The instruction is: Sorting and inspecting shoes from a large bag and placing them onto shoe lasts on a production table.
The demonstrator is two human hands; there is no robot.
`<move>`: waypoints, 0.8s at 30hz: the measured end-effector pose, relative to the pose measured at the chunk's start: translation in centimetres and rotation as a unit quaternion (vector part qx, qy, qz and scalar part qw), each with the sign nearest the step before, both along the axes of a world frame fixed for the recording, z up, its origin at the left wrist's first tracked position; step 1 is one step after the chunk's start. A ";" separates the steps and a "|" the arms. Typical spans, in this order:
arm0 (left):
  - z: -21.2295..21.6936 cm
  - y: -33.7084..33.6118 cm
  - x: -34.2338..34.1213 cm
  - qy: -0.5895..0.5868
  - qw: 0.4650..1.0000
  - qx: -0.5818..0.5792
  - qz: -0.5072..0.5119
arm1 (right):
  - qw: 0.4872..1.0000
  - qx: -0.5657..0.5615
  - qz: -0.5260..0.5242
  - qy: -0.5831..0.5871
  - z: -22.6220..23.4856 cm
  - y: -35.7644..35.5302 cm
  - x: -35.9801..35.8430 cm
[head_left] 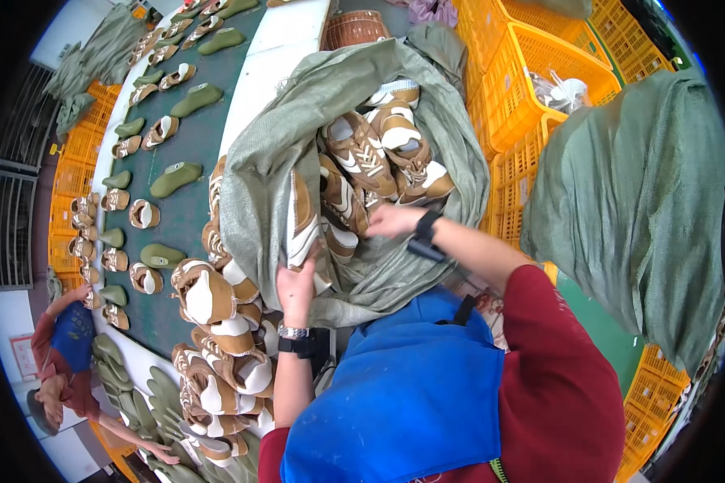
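A big green woven sack (258,185) gapes open in front of me, with several brown and white sneakers (361,154) piled inside. At the sack's near left side, my left hand (296,286) is closed around the lower end of a brown and white sneaker (302,213), held upright against the inner wall. My right hand (395,220) reaches in from the right. Its fingers are drawn together, their tips among the sneakers; whatever they may grip is hidden. A black strap device circles each wrist.
A heap of sneakers (205,298) lies left of the sack. The green conveyor (149,233) carries shoes and green foot-shaped lasts (177,179). Orange crates (511,113) and another green sack (628,209) stand right. A co-worker (60,354) reaches over lasts at lower left.
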State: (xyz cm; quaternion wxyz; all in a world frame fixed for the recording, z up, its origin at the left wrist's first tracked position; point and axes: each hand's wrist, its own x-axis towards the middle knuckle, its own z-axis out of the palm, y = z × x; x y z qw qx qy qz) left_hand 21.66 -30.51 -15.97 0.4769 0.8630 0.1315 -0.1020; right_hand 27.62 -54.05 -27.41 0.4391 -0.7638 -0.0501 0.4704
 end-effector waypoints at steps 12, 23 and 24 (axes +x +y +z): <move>-1.0 0.6 -1.4 0.007 0.998 0.045 0.035 | 0.922 0.212 -0.285 0.156 -4.7 3.8 -3.9; -1.9 -0.1 -1.4 0.097 0.901 -0.420 0.038 | 0.577 0.597 -0.426 0.359 6.6 -7.3 -13.4; -1.3 -0.5 -1.3 0.132 0.867 -0.479 0.039 | 0.507 0.628 -0.458 0.373 6.5 -7.1 -13.5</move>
